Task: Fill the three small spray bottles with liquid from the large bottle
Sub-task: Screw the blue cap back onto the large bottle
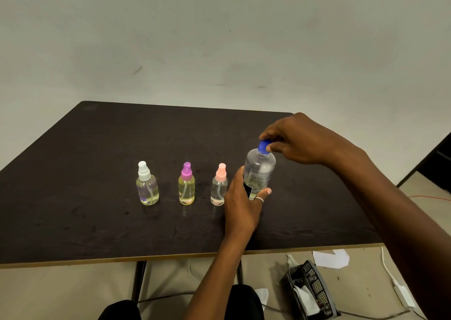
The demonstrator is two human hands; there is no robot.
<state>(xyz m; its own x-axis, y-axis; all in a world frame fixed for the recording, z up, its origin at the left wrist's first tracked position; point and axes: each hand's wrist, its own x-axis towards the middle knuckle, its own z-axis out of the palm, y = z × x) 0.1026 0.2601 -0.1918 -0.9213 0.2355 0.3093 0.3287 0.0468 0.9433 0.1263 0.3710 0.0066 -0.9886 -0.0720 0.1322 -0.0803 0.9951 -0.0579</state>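
Note:
Three small clear spray bottles stand upright in a row on the dark table [85, 197]: one with a white cap [147, 184], one with a purple cap [186, 185], one with a pink cap [219, 186]. All three have their spray heads on and hold liquid. Just right of the pink one is the large clear bottle [259, 168], which has a blue cap [264, 146]. My left hand [241, 205] wraps around its lower body. My right hand [300, 139] pinches the blue cap from above.
The table's near edge runs across the lower view. On the floor beneath to the right lie a black mesh basket [311, 293], scraps of white paper [332, 258] and a white cable with an adapter [402, 295]. My dark-clothed knees show at the bottom.

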